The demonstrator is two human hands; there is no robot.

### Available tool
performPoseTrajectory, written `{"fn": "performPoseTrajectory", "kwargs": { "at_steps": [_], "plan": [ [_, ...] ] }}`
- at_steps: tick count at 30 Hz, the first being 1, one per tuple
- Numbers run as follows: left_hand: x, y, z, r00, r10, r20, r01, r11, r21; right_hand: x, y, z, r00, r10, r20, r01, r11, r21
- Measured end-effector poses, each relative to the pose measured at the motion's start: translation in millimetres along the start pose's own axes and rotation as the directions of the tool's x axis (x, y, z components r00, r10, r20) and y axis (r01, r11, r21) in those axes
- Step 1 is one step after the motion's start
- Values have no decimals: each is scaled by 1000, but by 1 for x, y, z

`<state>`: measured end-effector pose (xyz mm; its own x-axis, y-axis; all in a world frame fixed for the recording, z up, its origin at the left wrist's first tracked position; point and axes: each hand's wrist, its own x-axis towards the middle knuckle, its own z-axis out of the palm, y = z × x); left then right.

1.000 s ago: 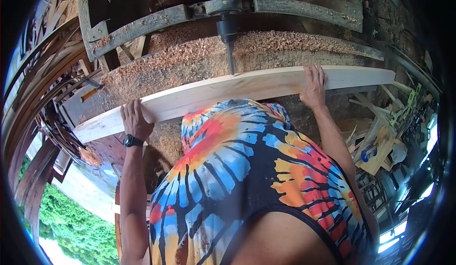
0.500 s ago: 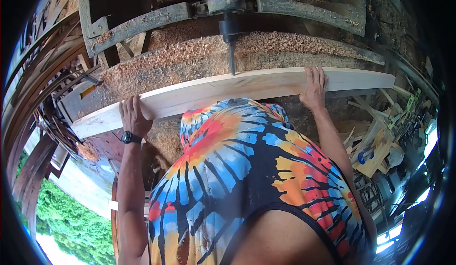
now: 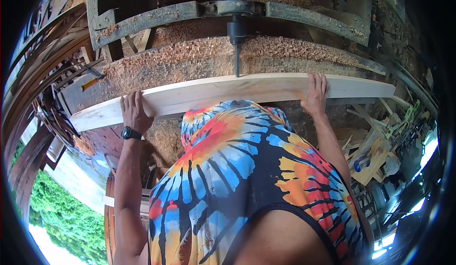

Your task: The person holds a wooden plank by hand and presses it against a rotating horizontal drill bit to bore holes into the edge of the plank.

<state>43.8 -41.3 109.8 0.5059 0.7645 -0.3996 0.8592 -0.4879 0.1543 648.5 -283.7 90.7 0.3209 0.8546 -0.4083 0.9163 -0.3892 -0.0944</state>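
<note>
At the far left, long wooden strips (image 3: 50,46) curve up the edge of the view, with green foliage (image 3: 66,222) below them; just right of the strips, a small yellow object (image 3: 89,84) lies near the left end of a long pale board (image 3: 228,90), which stands on edge and spans the middle of the scene from side to side; the left hand (image 3: 137,113), a dark watch (image 3: 131,133) at its wrist, grips the board near that end, fingers bent over its upper edge; at the centre, a slim dark bit (image 3: 237,61) points down to the board's upper edge, though whether it touches I cannot tell; wood shavings (image 3: 175,56) lie thick behind; the right hand (image 3: 316,96) grips the board right of the bit, fingers likewise hooked over the edge; farther right, wood scraps (image 3: 377,153) lie in a jumbled heap.
</note>
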Motion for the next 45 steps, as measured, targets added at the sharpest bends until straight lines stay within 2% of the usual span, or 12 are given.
{"fn": "performPoseTrajectory", "kwargs": {
  "at_steps": [13,22,45],
  "plan": [
    [2,0,-1,1000,-2,12,2,1000,-1,0,0,-2,999,-25,-35,26,1000,14],
    [1,-2,3,1000,-3,8,3,1000,7,1,0,0,1000,15,10,-15,1000,8],
    [2,-2,-1,1000,-6,20,6,1000,-2,3,4,1,1000,-17,20,16,1000,14]
  ]
}}
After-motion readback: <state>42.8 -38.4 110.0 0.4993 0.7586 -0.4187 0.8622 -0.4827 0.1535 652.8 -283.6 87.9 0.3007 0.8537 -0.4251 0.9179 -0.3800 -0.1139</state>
